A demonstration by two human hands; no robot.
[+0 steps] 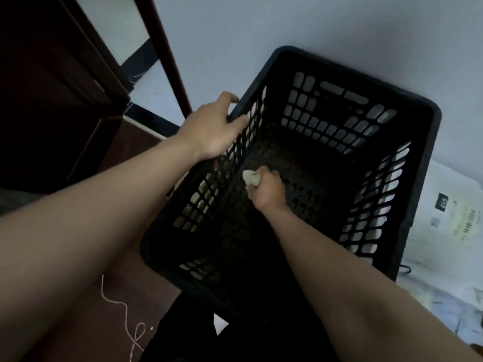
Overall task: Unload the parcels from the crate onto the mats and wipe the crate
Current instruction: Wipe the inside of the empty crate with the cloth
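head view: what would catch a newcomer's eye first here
A big black slotted crate fills the centre, empty of parcels. The left hand grips its left rim while the right hand, down inside, holds a pale crumpled cloth. A white labelled parcel lies outside, to the right.

One crate [432, 131], one cloth [251, 178], two hands [213, 128] [267, 189], perhaps one parcel [449, 220].

"010" | dark tag [443, 202] | on white parcel [460, 182] | remaining print illegible
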